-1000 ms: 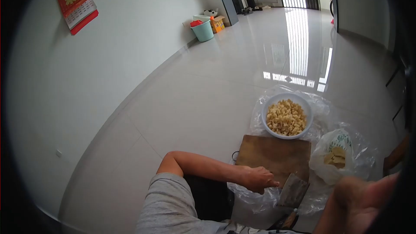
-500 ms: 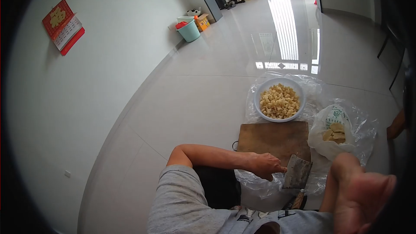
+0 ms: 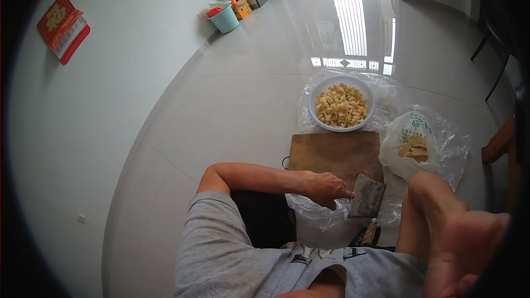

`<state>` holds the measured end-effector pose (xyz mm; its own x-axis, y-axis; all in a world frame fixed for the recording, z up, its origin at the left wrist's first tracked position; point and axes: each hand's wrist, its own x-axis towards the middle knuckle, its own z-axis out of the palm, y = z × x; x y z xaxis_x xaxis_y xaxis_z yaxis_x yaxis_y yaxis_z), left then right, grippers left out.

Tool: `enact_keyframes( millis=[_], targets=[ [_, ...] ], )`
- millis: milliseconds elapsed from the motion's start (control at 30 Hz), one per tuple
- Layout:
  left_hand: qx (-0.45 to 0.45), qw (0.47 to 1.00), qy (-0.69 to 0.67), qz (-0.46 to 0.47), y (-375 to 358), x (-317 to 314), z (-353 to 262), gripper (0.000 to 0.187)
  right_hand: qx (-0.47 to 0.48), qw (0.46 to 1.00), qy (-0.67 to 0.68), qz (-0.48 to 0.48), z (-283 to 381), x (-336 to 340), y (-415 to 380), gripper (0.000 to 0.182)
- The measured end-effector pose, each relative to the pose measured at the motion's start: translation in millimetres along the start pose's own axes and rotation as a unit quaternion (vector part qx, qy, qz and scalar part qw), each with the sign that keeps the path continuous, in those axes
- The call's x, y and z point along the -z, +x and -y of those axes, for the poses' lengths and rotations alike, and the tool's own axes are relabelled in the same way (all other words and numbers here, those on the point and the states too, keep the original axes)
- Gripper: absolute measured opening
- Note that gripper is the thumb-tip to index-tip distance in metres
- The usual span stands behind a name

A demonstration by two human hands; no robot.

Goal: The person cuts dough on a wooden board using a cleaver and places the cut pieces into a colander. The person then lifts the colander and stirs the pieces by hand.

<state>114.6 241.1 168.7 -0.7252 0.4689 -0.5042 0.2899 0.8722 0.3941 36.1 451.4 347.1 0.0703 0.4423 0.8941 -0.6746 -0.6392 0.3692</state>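
Observation:
My left hand (image 3: 329,189) reaches across over the near edge of a wooden cutting board (image 3: 331,152). Its index finger is stretched out with the tip at the left edge of a cleaver's blade, and it grips nothing. The cleaver (image 3: 368,197) rests at the board's near right corner, its wooden handle pointing towards my body. Close to the camera at lower right, my right hand (image 3: 469,243) is raised with the palm and wrist showing. Its fingers are mostly hidden or out of view, so I cannot see what they hold.
A white basin (image 3: 312,107) of pale yellow chopped pieces stands beyond the board. To the right, a white plastic bag (image 3: 393,143) holds flat yellowish pieces. Clear plastic sheeting (image 3: 452,142) lies underneath on the tiles. A wooden furniture leg (image 3: 498,142) is at right; a green bucket (image 3: 225,21) stands by the wall.
The view has tilted down, so the scene sits higher and slightly left. My left hand stays by the cleaver's blade, and my right hand remains raised near the camera.

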Motion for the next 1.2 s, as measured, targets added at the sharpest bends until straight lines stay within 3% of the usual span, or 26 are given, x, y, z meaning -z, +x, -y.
enact_keyframes(
  millis=[167, 200, 267, 300, 433, 567, 733, 900, 933, 967, 1033, 1200],
  targets=[
    [-0.032, 0.999, -0.017, -0.035, -2, -6, 5, 0.061, -0.014, 0.999, 0.028, 0.026, -2, -1, -11, 0.008],
    [-0.012, 1.0, -0.013, 0.017, -3, 1, 2, 0.063, -0.033, 0.998, 0.03, 0.05, -1, -2, -20, 0.008],
    [-0.007, 1.0, -0.011, 0.027, -1, -1, 4, 0.063, -0.076, 0.988, 0.041, 0.126, -6, -8, -34, 0.008],
    [0.001, 0.999, -0.006, 0.043, -3, 7, -1, 0.064, -0.108, 0.978, 0.049, 0.174, -8, -11, -43, 0.008],
    [-0.043, 0.996, -0.052, -0.055, -11, -1, 7, 0.06, -0.235, 0.908, 0.098, 0.334, -10, -31, -85, 0.008],
    [-0.066, 0.993, -0.084, -0.046, -4, -12, 18, 0.057, -0.305, 0.839, 0.124, 0.434, -13, -46, -117, 0.008],
    [-0.017, 0.999, -0.018, -0.033, -26, 23, -18, 0.056, -0.328, 0.808, 0.149, 0.467, -8, -45, -134, 0.009],
    [-0.071, 0.994, -0.054, -0.06, -21, 13, -2, 0.055, -0.346, 0.805, 0.169, 0.452, -5, -36, -140, 0.01],
    [-0.021, 0.998, -0.053, 0.005, -9, 2, 4, 0.055, -0.34, 0.809, 0.171, 0.448, -5, -35, -138, 0.01],
    [-0.033, 0.999, -0.026, -0.024, -9, -5, 8, 0.056, -0.336, 0.81, 0.173, 0.448, -5, -36, -137, 0.01],
    [0.02, 0.998, -0.049, 0.039, -9, 4, 3, 0.053, -0.332, 0.814, 0.18, 0.441, -4, -35, -133, 0.011],
    [0.005, 0.998, -0.051, 0.038, -13, -3, 7, 0.056, -0.335, 0.815, 0.182, 0.436, 3, -30, -124, 0.012]
  ],
)
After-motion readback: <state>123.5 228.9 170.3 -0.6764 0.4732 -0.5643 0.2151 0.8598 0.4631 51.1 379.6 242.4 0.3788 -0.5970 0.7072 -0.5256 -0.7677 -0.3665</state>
